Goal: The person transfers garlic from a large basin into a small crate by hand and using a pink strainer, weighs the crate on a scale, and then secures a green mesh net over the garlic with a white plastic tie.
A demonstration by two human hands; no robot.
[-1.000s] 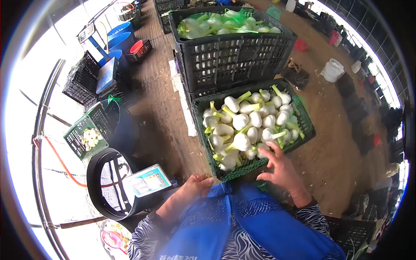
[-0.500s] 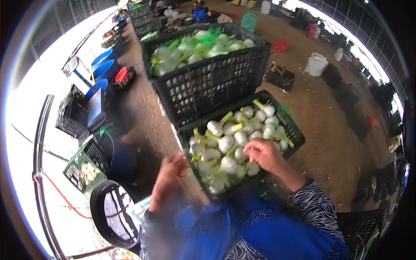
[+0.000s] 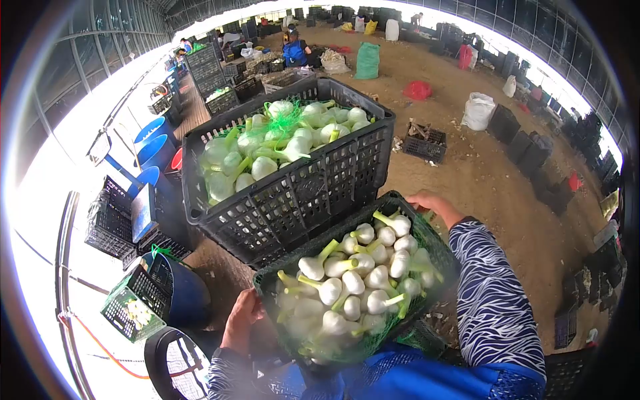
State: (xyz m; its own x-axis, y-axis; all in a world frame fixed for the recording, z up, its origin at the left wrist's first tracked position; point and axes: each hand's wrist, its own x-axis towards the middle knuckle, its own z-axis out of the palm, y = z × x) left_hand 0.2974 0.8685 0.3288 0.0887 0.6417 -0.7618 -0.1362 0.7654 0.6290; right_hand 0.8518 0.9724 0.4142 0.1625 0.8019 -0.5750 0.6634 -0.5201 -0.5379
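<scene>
A dark crate [image 3: 327, 235] lined with green netting is filled with white garlic bulbs [image 3: 353, 283] that have short green stems. At its left side, my left hand [image 3: 243, 320] is closed on the edge, its fingertips partly hidden. Over at the far right corner, my right hand [image 3: 433, 202] grips the rim with the fingers behind it. The crate looks tilted towards my body. Just beyond it stands a bigger black crate [image 3: 293, 207], heaped with more garlic [image 3: 263, 167] and a tuft of green net [image 3: 283, 121].
Blue tubs [image 3: 155, 151] and a blue barrel [image 3: 190, 290] line the left side. A low black crate [image 3: 425, 143] sits on the dirt floor ahead, near a white sack [image 3: 478, 111] and a green sack [image 3: 367, 61]. A person in blue [image 3: 293, 55] is farther back.
My hands have gone from above the garlic to the crate's left side and far right corner. The garlic crate now sits closer and more tilted, and the view has shifted.
</scene>
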